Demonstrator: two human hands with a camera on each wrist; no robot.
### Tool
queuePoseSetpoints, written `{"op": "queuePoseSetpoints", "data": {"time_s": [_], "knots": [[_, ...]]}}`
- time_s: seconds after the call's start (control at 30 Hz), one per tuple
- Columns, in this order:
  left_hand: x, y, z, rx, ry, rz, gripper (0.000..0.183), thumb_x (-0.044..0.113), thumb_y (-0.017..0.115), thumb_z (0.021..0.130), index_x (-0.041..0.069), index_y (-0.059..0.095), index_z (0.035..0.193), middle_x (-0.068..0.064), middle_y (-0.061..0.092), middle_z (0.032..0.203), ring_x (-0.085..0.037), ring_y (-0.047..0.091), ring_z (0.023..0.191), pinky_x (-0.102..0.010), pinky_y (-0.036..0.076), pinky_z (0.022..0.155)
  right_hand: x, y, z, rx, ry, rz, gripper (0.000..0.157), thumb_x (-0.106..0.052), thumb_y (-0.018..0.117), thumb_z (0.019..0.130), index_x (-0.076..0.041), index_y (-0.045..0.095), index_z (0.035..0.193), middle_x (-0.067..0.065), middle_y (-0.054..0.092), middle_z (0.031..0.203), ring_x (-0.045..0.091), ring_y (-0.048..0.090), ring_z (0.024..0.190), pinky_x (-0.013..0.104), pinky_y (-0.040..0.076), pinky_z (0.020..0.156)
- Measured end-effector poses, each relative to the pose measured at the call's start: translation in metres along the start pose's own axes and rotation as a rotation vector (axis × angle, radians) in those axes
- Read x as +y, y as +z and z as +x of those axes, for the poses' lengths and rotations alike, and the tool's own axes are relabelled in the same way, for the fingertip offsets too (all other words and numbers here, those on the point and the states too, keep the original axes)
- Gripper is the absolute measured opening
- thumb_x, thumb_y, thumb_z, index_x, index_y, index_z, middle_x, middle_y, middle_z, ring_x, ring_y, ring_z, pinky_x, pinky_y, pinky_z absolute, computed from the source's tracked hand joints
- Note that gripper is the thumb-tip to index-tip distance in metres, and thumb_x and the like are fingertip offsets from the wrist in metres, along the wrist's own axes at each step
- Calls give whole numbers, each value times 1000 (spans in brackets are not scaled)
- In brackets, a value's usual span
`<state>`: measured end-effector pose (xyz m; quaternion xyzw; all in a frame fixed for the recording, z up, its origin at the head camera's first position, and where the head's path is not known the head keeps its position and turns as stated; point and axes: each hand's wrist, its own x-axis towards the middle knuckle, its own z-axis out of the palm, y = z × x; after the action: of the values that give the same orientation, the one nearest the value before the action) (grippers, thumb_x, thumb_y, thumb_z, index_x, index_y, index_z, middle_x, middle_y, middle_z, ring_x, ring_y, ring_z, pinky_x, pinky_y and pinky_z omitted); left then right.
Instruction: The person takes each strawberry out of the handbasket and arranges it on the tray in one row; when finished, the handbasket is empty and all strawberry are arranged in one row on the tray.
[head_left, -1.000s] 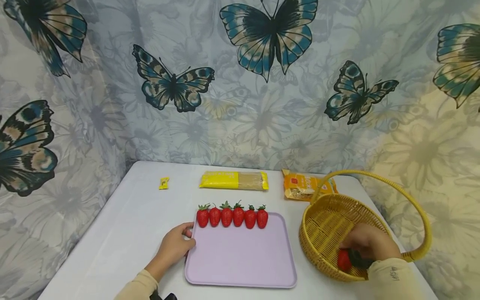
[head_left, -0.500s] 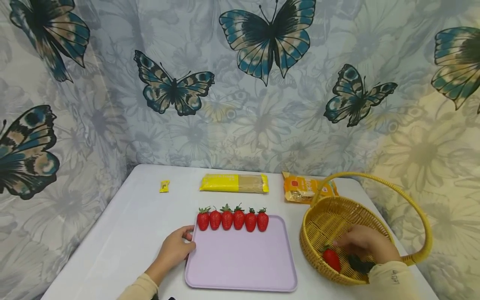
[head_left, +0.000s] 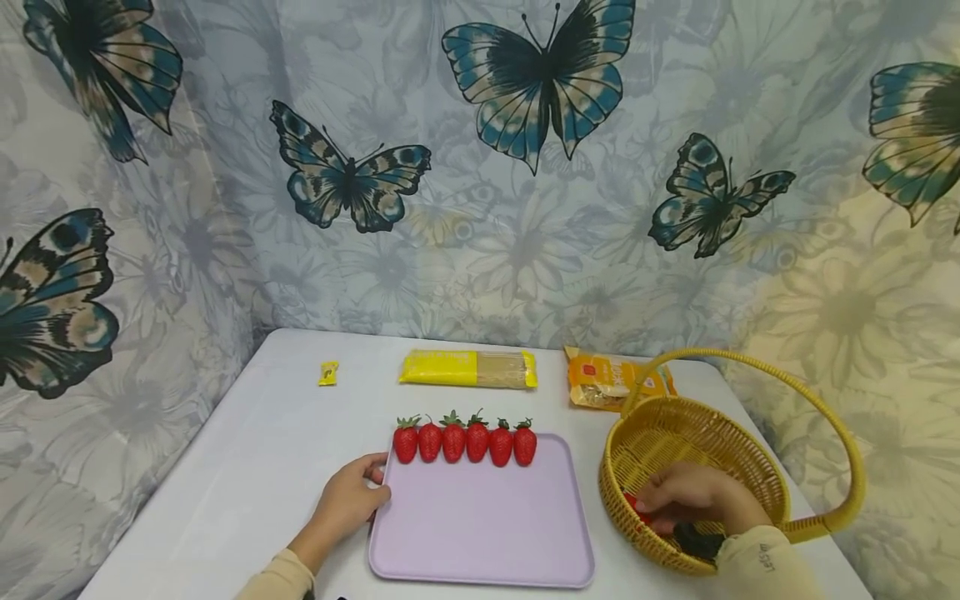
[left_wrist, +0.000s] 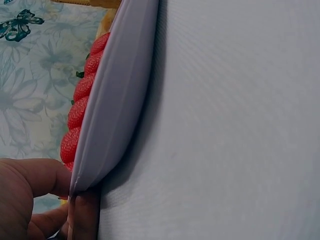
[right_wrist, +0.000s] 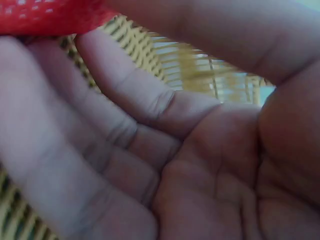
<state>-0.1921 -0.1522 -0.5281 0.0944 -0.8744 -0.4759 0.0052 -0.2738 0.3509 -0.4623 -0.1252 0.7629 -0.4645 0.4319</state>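
Observation:
My left hand (head_left: 347,502) pinches the left rim of a lilac tray (head_left: 480,525), which lies on the white table. In the left wrist view the thumb and fingers (left_wrist: 46,177) sit on both sides of the rim. A row of several red strawberries (head_left: 453,442) with green leaves runs along the tray's far edge. Inside a yellow wicker basket (head_left: 660,421) on the right, my right hand (head_left: 693,492) holds one more strawberry (right_wrist: 50,17) between thumb and fingertips, near the basket's left wall. The hand hides most of that strawberry in the head view.
At the back of the table lie a small yellow packet (head_left: 328,372), a yellow pack of noodles (head_left: 468,368) and an orange bag (head_left: 611,379) just behind the basket. The basket's tall handle (head_left: 817,408) arches over its right side. A butterfly-print cloth (head_left: 487,250) hangs behind.
My right hand has moved left inside the basket and now holds the strawberry, which lay beside its fingers half a second ago. My left hand and the tray stay in place.

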Motion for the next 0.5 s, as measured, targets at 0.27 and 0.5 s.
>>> {"op": "queuePoseSetpoints", "data": {"time_s": [0.27, 0.5], "knots": [[3, -1, -2, 1, -9, 12, 57, 3, 67, 71, 3, 61, 128, 1, 55, 86, -12, 51, 53, -27, 49, 47, -8, 8, 9, 59, 44, -20, 13, -15, 64, 91, -2, 63, 87, 2, 62, 77, 11, 57, 68, 26, 53, 65], [5, -2, -4, -4, 0, 3, 57, 2, 67, 71, 1, 61, 128, 0, 55, 86, -13, 51, 54, -28, 49, 48, -16, 6, 1, 109, 39, -3, 17, -16, 63, 92, 1, 64, 95, 4, 64, 81, 12, 59, 72, 29, 55, 68]]}}
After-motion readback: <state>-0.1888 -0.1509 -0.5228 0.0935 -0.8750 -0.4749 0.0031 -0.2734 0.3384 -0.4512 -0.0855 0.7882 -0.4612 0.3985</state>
